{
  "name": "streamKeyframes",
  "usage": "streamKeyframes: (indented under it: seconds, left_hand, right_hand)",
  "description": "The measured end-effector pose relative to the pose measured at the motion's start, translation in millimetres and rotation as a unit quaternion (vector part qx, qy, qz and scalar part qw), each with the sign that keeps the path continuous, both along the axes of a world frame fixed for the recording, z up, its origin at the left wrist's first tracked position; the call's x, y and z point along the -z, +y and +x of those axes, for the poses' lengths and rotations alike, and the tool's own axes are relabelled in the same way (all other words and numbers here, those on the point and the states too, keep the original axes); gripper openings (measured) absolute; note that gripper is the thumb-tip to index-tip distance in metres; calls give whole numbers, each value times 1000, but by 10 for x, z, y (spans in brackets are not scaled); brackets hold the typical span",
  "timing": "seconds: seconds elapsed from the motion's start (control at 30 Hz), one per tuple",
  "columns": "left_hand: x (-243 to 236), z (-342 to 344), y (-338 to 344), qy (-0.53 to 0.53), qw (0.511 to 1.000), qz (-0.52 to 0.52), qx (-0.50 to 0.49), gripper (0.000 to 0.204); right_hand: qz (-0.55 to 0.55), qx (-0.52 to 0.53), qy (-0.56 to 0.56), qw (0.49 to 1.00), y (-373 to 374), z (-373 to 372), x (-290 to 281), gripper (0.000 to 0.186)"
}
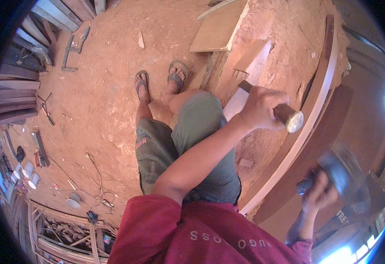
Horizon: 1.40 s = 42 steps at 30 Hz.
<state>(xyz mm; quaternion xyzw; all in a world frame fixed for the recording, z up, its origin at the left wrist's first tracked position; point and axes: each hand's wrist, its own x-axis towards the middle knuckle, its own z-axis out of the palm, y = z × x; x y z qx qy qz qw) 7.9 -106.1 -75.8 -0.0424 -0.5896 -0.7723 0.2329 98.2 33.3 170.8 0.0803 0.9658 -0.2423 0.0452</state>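
Observation:
My left hand [265,108] is closed around a chisel [282,113] with a metal-capped handle; its dark blade lies over a pale timber [233,101] with a notched end, beside my legs. Lower right, my right hand [319,192] is closed on a dark hammer-like tool [343,171], whose head is smeared by motion. A long curved board [313,114] runs along the right of the timber.
A light wooden panel [216,28] lies near the top. Stacked boards [16,96] line the left, with clamps [71,55] on the dirt floor [91,88]. Cables [98,178] and a wooden frame [93,242] are at the lower left.

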Motion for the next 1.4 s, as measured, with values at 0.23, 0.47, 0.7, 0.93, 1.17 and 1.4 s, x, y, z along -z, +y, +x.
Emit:
streamKeyframes:
  seconds: [0.23, 0.47, 0.7, 0.93, 1.17, 1.4]
  left_hand:
    - [50, 17, 74, 10, 999, -13, 35, 33]
    - [-67, 174, -74, 57, 998, -5, 40, 32]
    - [-104, -46, 11, 24, 999, -3, 24, 37]
    - [-115, -111, 23, 18, 999, 3, 32, 39]
    - [-90, -122, 37, 9, 1000, 9, 26, 38]
    - [-110, -225, 101, -15, 1000, -4, 17, 35]
  right_hand:
    - [67, -102, -122, 985, -244, -127, 457, 18]
    - [-89, -22, 5, 996, -226, 50, 547, 23]
    - [-122, 18, -1, 992, -164, 50, 652, 30]
    - [-117, 1, -26, 993, -128, 39, 727, 28]
    - [-121, -21, -39, 992, -92, 42, 763, 29]
    - [-90, 6, 1, 996, -182, -88, 445, 25]
